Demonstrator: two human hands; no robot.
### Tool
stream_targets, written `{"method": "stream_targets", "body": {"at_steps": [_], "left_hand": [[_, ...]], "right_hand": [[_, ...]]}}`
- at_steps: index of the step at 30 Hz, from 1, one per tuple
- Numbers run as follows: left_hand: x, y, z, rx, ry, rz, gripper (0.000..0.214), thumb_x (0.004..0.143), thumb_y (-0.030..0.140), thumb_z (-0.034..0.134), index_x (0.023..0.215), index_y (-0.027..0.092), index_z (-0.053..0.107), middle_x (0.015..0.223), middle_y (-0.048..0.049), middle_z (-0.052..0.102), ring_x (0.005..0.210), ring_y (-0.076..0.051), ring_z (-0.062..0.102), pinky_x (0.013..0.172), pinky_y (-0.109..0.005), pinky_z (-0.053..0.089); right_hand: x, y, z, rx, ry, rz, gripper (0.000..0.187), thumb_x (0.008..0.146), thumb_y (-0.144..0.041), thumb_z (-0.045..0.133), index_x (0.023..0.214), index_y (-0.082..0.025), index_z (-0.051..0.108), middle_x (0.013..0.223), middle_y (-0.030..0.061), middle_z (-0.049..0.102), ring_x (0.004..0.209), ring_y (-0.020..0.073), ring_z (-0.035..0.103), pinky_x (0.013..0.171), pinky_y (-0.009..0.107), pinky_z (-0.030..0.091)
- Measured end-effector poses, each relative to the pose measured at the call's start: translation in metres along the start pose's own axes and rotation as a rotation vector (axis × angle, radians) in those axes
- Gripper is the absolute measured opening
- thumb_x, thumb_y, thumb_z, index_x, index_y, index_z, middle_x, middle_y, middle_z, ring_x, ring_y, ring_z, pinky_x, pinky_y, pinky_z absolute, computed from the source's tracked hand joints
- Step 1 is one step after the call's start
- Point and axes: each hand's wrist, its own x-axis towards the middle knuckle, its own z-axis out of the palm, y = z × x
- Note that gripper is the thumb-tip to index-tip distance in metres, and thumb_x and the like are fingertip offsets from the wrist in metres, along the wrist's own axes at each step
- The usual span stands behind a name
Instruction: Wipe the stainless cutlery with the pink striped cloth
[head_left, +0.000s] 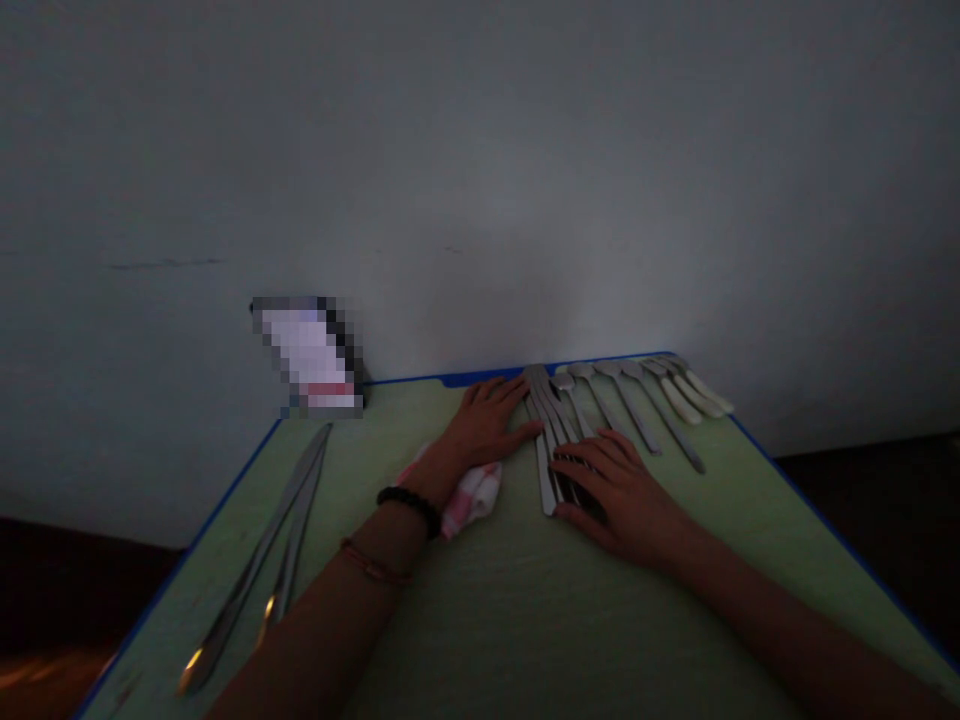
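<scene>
A bunch of flat metal cutlery pieces (pixel 551 440) lies side by side on the table, their kind hard to make out in the dim light. My left hand (pixel 487 420) lies flat with stretched fingers, its fingertips touching the bunch's far left side. On the nearer right side, my right hand (pixel 619 490) rests spread over the handles, thumb and fingers apart. A pink and white cloth (pixel 476 495) lies crumpled beneath my left wrist. Just right of the bunch, several metal spoons (pixel 634 395) are laid in a fanned row.
Several white-handled utensils (pixel 682 400) lie at the far right corner. Two table knives (pixel 255 560) rest at the left of the green table (pixel 525 640). A blurred-out phone-like object (pixel 311 355) leans on the wall (pixel 480 200) behind.
</scene>
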Motion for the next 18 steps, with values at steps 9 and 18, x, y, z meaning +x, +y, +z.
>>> {"method": "stream_targets", "body": {"at_steps": [9,18], "left_hand": [[0.001,0.002,-0.003,-0.114,0.055,-0.005,0.059,0.088,0.055,0.040,0.136,0.021,0.040,0.145,-0.0068,0.038,0.133,-0.027,0.032,0.110,-0.045,0.021],[-0.054,-0.015,-0.079,-0.259,0.133,-0.126,0.036,0.092,0.040,0.036,0.114,0.019,0.057,0.108,-0.0058,0.067,0.095,-0.018,0.063,0.079,-0.030,0.050]], "right_hand": [[0.000,-0.001,0.000,0.004,-0.015,0.042,0.041,0.088,-0.043,0.049,0.121,-0.020,0.054,0.122,0.0077,0.058,0.114,0.0232,0.049,0.106,0.049,0.028],[0.005,-0.013,0.000,-0.036,0.080,0.004,0.030,0.087,-0.033,0.051,0.114,-0.021,0.058,0.120,0.0101,0.059,0.112,0.0240,0.050,0.101,0.050,0.034]]}}
